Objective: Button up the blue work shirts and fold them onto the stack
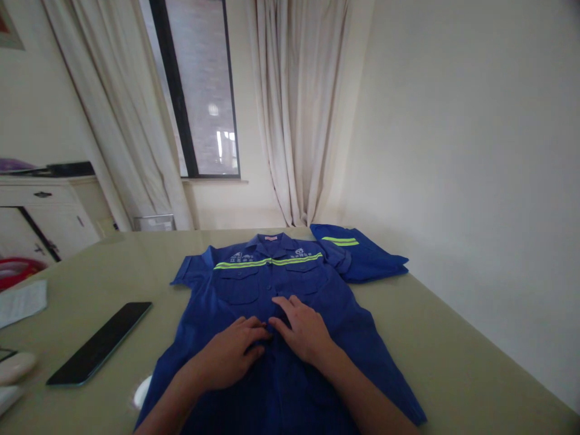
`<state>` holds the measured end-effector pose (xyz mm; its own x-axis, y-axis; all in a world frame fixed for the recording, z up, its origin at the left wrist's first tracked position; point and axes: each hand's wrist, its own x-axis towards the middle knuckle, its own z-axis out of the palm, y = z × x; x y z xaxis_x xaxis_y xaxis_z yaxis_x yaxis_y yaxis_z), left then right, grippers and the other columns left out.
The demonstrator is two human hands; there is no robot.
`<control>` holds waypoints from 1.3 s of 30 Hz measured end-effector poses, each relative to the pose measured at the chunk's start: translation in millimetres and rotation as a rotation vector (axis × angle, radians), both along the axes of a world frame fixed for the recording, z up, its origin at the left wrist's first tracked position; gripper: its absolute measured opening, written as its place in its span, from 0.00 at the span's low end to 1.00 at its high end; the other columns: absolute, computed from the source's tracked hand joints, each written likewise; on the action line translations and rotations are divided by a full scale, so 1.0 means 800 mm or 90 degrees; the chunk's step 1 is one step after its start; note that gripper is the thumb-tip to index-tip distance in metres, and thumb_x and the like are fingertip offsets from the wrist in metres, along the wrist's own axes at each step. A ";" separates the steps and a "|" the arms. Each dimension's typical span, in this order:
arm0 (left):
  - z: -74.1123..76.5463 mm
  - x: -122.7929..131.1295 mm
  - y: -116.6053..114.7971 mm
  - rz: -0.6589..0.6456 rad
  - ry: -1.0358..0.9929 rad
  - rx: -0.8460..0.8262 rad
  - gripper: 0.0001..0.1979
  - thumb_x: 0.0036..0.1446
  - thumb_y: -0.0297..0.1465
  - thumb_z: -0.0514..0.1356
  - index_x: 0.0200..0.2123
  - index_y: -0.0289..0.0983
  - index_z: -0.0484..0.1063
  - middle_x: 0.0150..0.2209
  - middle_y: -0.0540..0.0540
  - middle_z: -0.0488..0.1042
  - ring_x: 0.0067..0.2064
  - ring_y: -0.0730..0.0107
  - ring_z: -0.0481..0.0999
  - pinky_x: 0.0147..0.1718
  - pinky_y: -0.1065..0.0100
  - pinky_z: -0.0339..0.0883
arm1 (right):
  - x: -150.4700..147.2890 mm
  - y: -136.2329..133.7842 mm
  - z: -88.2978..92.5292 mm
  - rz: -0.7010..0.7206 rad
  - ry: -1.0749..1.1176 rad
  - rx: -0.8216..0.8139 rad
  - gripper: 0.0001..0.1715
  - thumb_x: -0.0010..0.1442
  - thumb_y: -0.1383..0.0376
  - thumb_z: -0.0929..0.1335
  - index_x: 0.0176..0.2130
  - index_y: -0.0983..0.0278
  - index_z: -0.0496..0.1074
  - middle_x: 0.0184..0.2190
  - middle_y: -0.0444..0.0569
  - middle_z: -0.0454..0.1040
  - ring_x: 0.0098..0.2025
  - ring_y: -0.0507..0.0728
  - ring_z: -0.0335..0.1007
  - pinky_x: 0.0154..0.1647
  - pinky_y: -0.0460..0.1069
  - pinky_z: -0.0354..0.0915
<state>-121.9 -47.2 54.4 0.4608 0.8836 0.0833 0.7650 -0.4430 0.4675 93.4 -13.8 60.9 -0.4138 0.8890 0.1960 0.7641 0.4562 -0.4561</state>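
Note:
A blue short-sleeved work shirt (294, 326) lies front up on the table, its collar at the far end. A yellow-green reflective stripe crosses the chest, with white printing above it and a pocket on each side. Over the front placket, below the pockets, my left hand (233, 353) has its fingers curled in, the fingertips at the placket edge and seemingly pinching the cloth. Just to its right, my right hand (301, 329) rests on the shirt, thumb and forefinger apart. What lies under the fingertips is partly hidden.
A folded blue garment (362, 257) with a matching stripe lies at the back right, touching the shirt's sleeve. To the left are a dark phone-like slab (99, 347), a paper sheet (22, 302) and a white mouse-like object (17, 367). A wall (475, 181) borders the table's right side.

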 end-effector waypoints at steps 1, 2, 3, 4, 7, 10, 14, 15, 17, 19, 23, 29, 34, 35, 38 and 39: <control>-0.002 0.006 0.002 0.043 -0.003 0.002 0.15 0.67 0.33 0.53 0.49 0.48 0.78 0.51 0.46 0.79 0.53 0.58 0.77 0.56 0.57 0.65 | -0.005 0.001 -0.003 0.001 -0.016 0.005 0.21 0.68 0.49 0.64 0.57 0.51 0.70 0.48 0.49 0.74 0.44 0.60 0.75 0.37 0.49 0.61; -0.006 0.014 0.005 0.096 0.000 0.013 0.17 0.69 0.32 0.49 0.48 0.45 0.78 0.49 0.44 0.79 0.51 0.59 0.77 0.53 0.58 0.66 | -0.009 0.002 -0.007 -0.008 -0.031 0.005 0.19 0.68 0.49 0.65 0.53 0.52 0.71 0.47 0.49 0.73 0.43 0.60 0.75 0.37 0.49 0.61; -0.010 0.023 0.008 0.145 0.008 0.030 0.19 0.71 0.31 0.46 0.49 0.43 0.77 0.48 0.42 0.78 0.49 0.59 0.78 0.50 0.59 0.67 | -0.013 0.003 -0.010 -0.025 -0.040 0.002 0.16 0.66 0.51 0.66 0.49 0.54 0.73 0.46 0.49 0.73 0.42 0.59 0.74 0.36 0.49 0.61; -0.015 0.031 0.012 0.180 0.022 0.052 0.20 0.71 0.30 0.45 0.51 0.42 0.76 0.48 0.42 0.77 0.48 0.59 0.77 0.48 0.59 0.66 | -0.015 0.004 -0.014 -0.044 -0.040 -0.001 0.12 0.64 0.53 0.67 0.45 0.56 0.73 0.44 0.49 0.73 0.41 0.59 0.74 0.35 0.49 0.60; -0.025 0.047 0.024 0.181 0.065 0.113 0.17 0.69 0.29 0.49 0.54 0.46 0.74 0.47 0.44 0.75 0.49 0.58 0.75 0.46 0.58 0.63 | -0.014 0.011 -0.025 -0.097 0.038 -0.012 0.06 0.57 0.64 0.69 0.38 0.59 0.70 0.37 0.45 0.73 0.37 0.57 0.73 0.35 0.48 0.60; -0.026 0.048 0.034 0.163 0.052 0.116 0.12 0.68 0.31 0.54 0.47 0.48 0.76 0.45 0.48 0.75 0.49 0.58 0.73 0.47 0.57 0.59 | -0.005 0.023 -0.031 -0.121 0.265 -0.072 0.13 0.51 0.70 0.67 0.39 0.60 0.69 0.30 0.42 0.72 0.32 0.54 0.70 0.33 0.47 0.62; -0.026 0.040 0.041 0.172 -0.008 0.079 0.06 0.66 0.30 0.56 0.42 0.43 0.72 0.43 0.48 0.75 0.47 0.60 0.74 0.44 0.60 0.59 | 0.002 0.035 -0.033 -0.122 0.579 -0.205 0.19 0.52 0.65 0.68 0.45 0.64 0.72 0.27 0.41 0.71 0.28 0.54 0.69 0.29 0.46 0.64; -0.027 0.039 0.042 0.170 -0.024 0.083 0.05 0.66 0.30 0.56 0.41 0.42 0.71 0.42 0.48 0.76 0.46 0.60 0.74 0.44 0.61 0.60 | 0.002 0.036 -0.034 -0.124 0.609 -0.227 0.20 0.53 0.63 0.68 0.47 0.64 0.73 0.26 0.42 0.71 0.28 0.54 0.69 0.29 0.47 0.64; -0.029 0.039 0.043 0.158 -0.070 0.105 0.04 0.66 0.30 0.54 0.40 0.41 0.69 0.41 0.48 0.76 0.44 0.61 0.74 0.44 0.61 0.62 | 0.000 0.036 -0.036 -0.120 0.613 -0.244 0.21 0.54 0.60 0.68 0.47 0.65 0.75 0.24 0.42 0.72 0.28 0.55 0.69 0.29 0.47 0.65; -0.033 0.040 0.043 0.139 -0.139 0.126 0.04 0.67 0.30 0.53 0.39 0.42 0.68 0.39 0.48 0.75 0.42 0.61 0.74 0.43 0.62 0.64 | -0.003 0.033 -0.039 -0.099 0.572 -0.229 0.20 0.56 0.59 0.68 0.46 0.65 0.77 0.23 0.42 0.72 0.27 0.55 0.69 0.29 0.48 0.65; -0.040 0.041 0.047 0.110 -0.244 0.132 0.05 0.65 0.29 0.54 0.41 0.42 0.70 0.39 0.48 0.76 0.42 0.62 0.75 0.43 0.64 0.68 | -0.011 0.024 -0.044 -0.040 0.468 -0.155 0.17 0.53 0.64 0.70 0.44 0.64 0.78 0.28 0.44 0.75 0.31 0.54 0.71 0.33 0.48 0.67; -0.042 0.040 0.048 0.123 -0.250 0.116 0.07 0.63 0.28 0.56 0.43 0.42 0.72 0.39 0.48 0.78 0.40 0.65 0.78 0.42 0.64 0.71 | -0.013 0.022 -0.043 -0.050 0.448 -0.128 0.26 0.47 0.73 0.66 0.46 0.63 0.76 0.35 0.46 0.77 0.33 0.54 0.72 0.34 0.47 0.68; -0.036 0.043 0.040 0.103 -0.139 0.165 0.12 0.66 0.26 0.53 0.49 0.43 0.70 0.44 0.47 0.77 0.45 0.63 0.78 0.46 0.63 0.71 | -0.013 0.018 -0.035 -0.031 0.414 -0.102 0.26 0.47 0.74 0.65 0.46 0.62 0.77 0.37 0.46 0.79 0.33 0.54 0.74 0.35 0.47 0.69; -0.035 0.044 0.038 0.097 -0.098 0.176 0.12 0.67 0.26 0.52 0.49 0.43 0.70 0.45 0.46 0.77 0.46 0.63 0.78 0.46 0.63 0.71 | -0.013 0.016 -0.032 -0.019 0.401 -0.094 0.26 0.47 0.74 0.65 0.45 0.62 0.78 0.37 0.46 0.80 0.33 0.54 0.75 0.35 0.47 0.69; -0.031 0.047 0.033 0.092 -0.005 0.208 0.13 0.68 0.25 0.49 0.50 0.42 0.70 0.44 0.46 0.76 0.46 0.62 0.77 0.45 0.64 0.72 | -0.013 0.011 -0.025 -0.006 0.395 -0.098 0.24 0.47 0.74 0.66 0.44 0.61 0.78 0.37 0.46 0.81 0.33 0.55 0.76 0.36 0.47 0.71; -0.031 0.048 0.032 0.088 0.014 0.219 0.13 0.68 0.25 0.49 0.50 0.42 0.69 0.43 0.46 0.76 0.45 0.62 0.77 0.45 0.64 0.71 | -0.013 0.010 -0.025 -0.006 0.402 -0.104 0.24 0.47 0.74 0.66 0.44 0.61 0.78 0.38 0.46 0.82 0.33 0.55 0.77 0.36 0.48 0.71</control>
